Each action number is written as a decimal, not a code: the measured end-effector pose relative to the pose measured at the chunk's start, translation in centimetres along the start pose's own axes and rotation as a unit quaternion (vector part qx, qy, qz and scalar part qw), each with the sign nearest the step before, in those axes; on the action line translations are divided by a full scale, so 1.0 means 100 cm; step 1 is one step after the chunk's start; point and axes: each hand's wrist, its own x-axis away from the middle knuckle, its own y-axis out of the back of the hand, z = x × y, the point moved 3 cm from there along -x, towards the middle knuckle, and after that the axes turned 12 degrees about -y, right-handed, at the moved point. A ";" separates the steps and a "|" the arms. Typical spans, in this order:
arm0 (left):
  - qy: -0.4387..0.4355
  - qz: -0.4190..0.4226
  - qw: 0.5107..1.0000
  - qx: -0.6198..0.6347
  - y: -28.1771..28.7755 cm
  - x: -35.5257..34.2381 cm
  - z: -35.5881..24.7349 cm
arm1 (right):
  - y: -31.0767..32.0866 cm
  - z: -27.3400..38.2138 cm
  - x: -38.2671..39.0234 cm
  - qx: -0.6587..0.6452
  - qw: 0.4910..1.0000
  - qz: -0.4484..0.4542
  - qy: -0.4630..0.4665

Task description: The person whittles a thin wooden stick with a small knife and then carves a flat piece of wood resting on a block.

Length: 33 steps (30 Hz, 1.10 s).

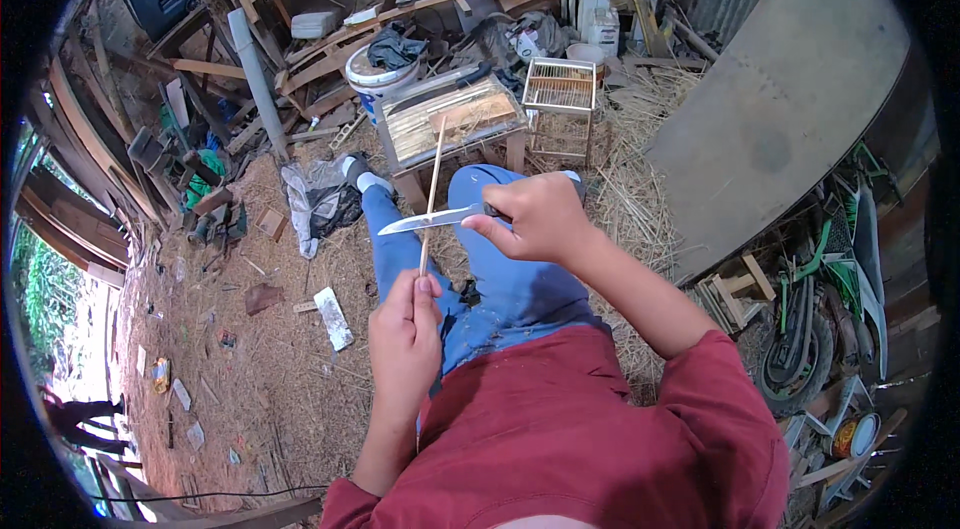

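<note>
My left hand [408, 324] is closed round the lower end of a thin, pale wooden stick [434, 179], which slants up and away from me. A knife [432, 220] with a bright blade and dark handle is gripped in my right hand [535, 216]. Its blade lies across the stick above my left hand, the tip pointing left. The stick's far end overlaps a small wooden table [400, 139] in front of my knees; whether it rests there I cannot tell. Thin pale strips [428, 135] and a brown board [478, 112] lie on that table.
Behind the table stand a white bucket [372, 81] and a small slatted wooden frame [560, 89]. A large grey panel [790, 99] leans at the right, near a green motorcycle [800, 299]. Straw and scraps litter the ground, including a white slab [333, 319].
</note>
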 end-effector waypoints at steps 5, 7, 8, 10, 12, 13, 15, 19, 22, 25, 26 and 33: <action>0.018 0.041 0.999 -0.005 0.009 0.019 -0.009 | -0.006 -0.084 -0.028 0.030 0.956 -0.043 -0.289; 0.028 0.036 0.999 0.014 0.013 0.030 -0.006 | 0.026 -0.131 -0.036 -0.021 0.926 -0.053 -0.373; 0.041 0.029 0.998 0.036 0.012 0.032 -0.003 | 0.028 -0.125 -0.038 -0.019 0.929 -0.053 -0.366; 0.059 0.023 0.997 0.034 0.010 0.025 0.008 | 0.023 -0.097 -0.018 -0.074 0.947 -0.019 -0.311; 0.072 0.026 0.996 0.047 0.005 0.017 0.009 | 0.009 -0.059 0.001 -0.136 0.951 0.019 -0.278; 0.073 0.025 0.996 0.052 0.001 0.017 0.008 | 0.003 -0.039 0.009 -0.115 0.970 0.009 -0.215; 0.052 0.027 0.994 0.087 -0.006 0.016 0.005 | 0.000 -0.011 0.019 -0.092 0.977 0.067 -0.181; 0.026 0.000 0.996 0.085 -0.008 0.014 0.005 | -0.005 0.016 0.025 -0.040 0.994 0.100 -0.019; -0.004 0.029 0.999 0.023 -0.005 0.017 -0.007 | -0.016 -0.029 0.009 -0.051 0.991 -0.066 -0.108; 0.013 0.082 0.997 0.004 -0.001 0.026 -0.016 | 0.015 -0.076 -0.025 -0.057 0.936 -0.002 -0.347; 0.006 0.050 0.999 0.009 0.000 0.024 -0.013 | 0.015 -0.081 -0.024 -0.133 0.934 -0.013 -0.330; 0.053 0.011 0.991 0.119 -0.008 0.010 0.012 | 0.002 -0.019 -0.005 -0.410 0.879 0.108 -0.217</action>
